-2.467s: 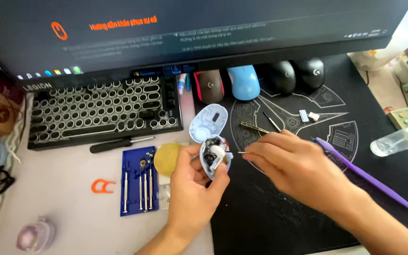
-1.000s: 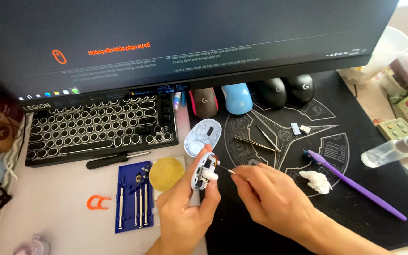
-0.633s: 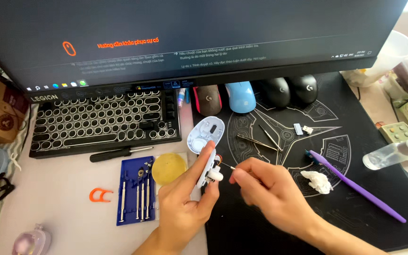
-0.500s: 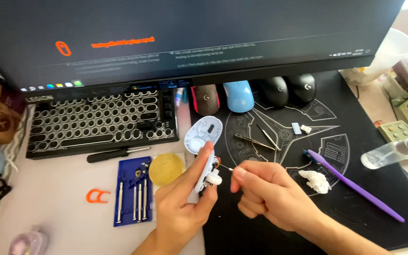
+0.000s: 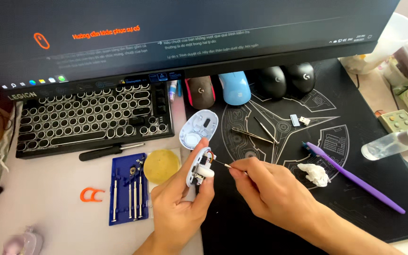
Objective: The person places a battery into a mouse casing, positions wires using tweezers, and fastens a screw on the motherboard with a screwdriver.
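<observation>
Left hand (image 5: 178,208) grips the opened mouse base (image 5: 199,167) upright; right hand (image 5: 265,189) pinches a thin probe (image 5: 222,163) pointing toward 10 o'clock into it.

The single head camera looks steeply down at the desk, from close (about arm reach). It faces the wide dark computer monitor (image 5: 185,33) at the back.

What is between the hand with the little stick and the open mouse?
Nothing visible blocks it. The left hand holds the opened mouse base upright, and the right hand pinches a thin tool whose tip already reaches the mouse's inside. Only bare air lies between them.
</observation>
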